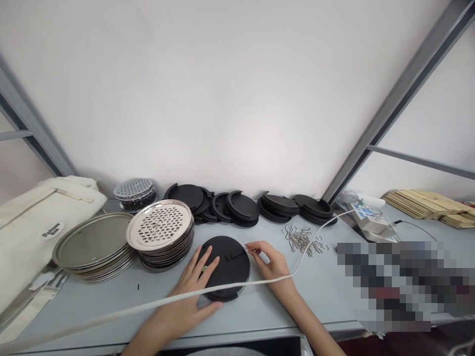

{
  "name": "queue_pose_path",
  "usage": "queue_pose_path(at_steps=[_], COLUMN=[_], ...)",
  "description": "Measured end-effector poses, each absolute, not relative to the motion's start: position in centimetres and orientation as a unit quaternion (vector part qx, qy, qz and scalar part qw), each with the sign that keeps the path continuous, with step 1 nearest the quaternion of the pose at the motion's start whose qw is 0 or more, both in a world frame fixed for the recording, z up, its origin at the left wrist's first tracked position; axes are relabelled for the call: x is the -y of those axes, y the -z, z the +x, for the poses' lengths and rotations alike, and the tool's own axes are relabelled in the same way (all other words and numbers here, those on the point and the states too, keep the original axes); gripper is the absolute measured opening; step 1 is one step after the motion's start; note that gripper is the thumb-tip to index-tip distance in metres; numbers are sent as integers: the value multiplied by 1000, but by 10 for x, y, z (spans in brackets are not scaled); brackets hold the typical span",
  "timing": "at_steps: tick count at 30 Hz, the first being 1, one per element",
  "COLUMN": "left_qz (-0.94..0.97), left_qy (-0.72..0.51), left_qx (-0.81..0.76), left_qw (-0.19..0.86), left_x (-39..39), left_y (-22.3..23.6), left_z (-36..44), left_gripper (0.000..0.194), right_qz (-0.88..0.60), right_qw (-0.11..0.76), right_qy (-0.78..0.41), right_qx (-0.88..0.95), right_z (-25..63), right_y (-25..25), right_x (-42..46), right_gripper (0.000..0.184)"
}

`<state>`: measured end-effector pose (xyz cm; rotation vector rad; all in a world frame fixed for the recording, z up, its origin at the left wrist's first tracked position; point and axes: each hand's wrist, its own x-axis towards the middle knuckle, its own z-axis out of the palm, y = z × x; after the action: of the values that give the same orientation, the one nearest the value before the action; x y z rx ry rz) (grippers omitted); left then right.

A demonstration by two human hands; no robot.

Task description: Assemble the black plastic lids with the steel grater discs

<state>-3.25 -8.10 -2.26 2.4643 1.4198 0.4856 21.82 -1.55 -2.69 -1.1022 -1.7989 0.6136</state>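
Note:
A round black disc (230, 277) with a small slot-like mark on its face lies on the table in front of me. My left hand (187, 279) rests on its left side with fingers stretched out flat, a green-stoned ring on one of them. At the disc's right edge, my right hand (270, 262) pinches a small metal hook (246, 248) between thumb and fingertips. The hook touches or nearly touches the disc; exactly how it sits there is too small to tell. A loose pile of similar metal hooks (302, 241) lies right of the disc.
Stacked perforated metal discs (159, 225) and plain round trays (92, 242) stand at left, beside a cream bag (44, 222). Black round holders (243, 206) line the wall. A white cable (159, 301) crosses before my hands. Flat wooden pieces (426, 205) lie far right.

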Motion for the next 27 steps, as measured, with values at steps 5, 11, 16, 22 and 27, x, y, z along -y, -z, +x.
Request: queue_pose_path(at_steps=[5,11,16,22,27], left_qz=[848,850,850,851,851], left_qy=[-174,-167,-169,-166,-176], left_qx=[-486,-487,-486,-485,-481], left_qw=[119,111,110,113,116], left_x=[82,81,81,81,81], left_y=[23,24,25,23,22], left_z=[-32,-32,-32,-32,-32], left_gripper=[77,77,76,76,76], right_qz=[-443,-432,-440,-441,-466], right_qw=[447,421,418,414,440], right_qy=[-246,-278,-285,-301,-328], right_qx=[737,747,742,737,694], right_z=[219,216,215,217,217], right_y=[28,26,23,31,40], right_x=[15,15,16,13,8], right_gripper=[18,22,21,23,26])
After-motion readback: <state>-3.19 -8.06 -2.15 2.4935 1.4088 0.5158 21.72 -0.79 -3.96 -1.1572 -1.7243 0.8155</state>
